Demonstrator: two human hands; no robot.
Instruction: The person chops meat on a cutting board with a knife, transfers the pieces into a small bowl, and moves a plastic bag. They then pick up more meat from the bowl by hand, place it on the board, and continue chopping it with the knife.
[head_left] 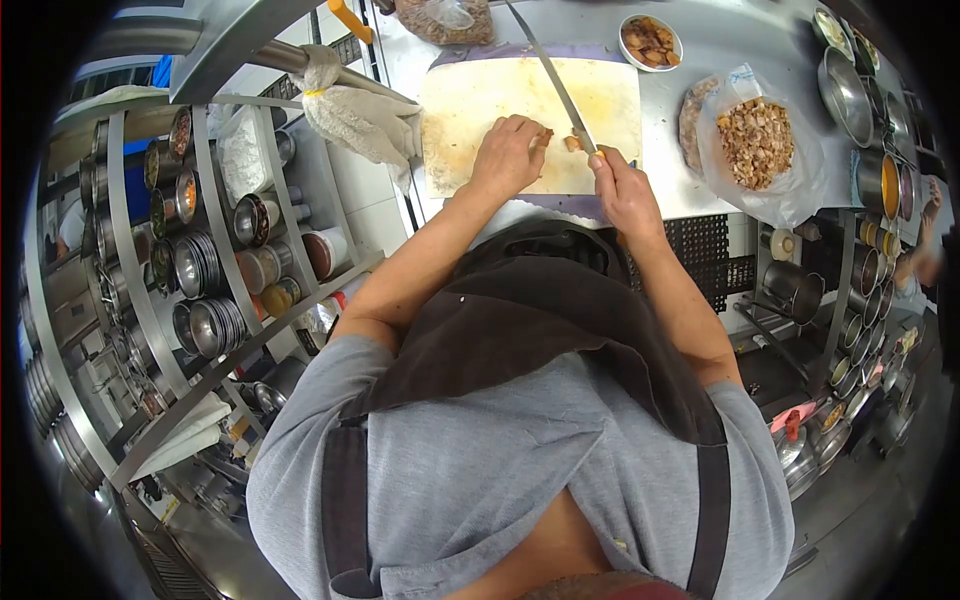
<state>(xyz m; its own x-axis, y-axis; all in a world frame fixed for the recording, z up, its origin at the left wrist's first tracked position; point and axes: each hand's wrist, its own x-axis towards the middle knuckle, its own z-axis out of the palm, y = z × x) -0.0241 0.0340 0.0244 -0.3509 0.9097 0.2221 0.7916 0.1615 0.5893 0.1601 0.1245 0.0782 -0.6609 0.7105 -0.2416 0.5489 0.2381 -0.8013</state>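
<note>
Knife (552,75) slanting over a pale board (470,110), right hand (622,192) with grip closed round the handle, left hand (508,157) curled on the board, its grip impossible to tell, 1 brown food piece (573,144) beside the blade, open bag (803,165) on the surface (720,50).

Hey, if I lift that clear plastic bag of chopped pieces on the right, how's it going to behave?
The plastic bag looks thin and crumpled, so probably floppy. The chopped pieces look loose and heaped, so they'd likely shift and make it sag. Its top appears open, so tilting might spill some.
</note>
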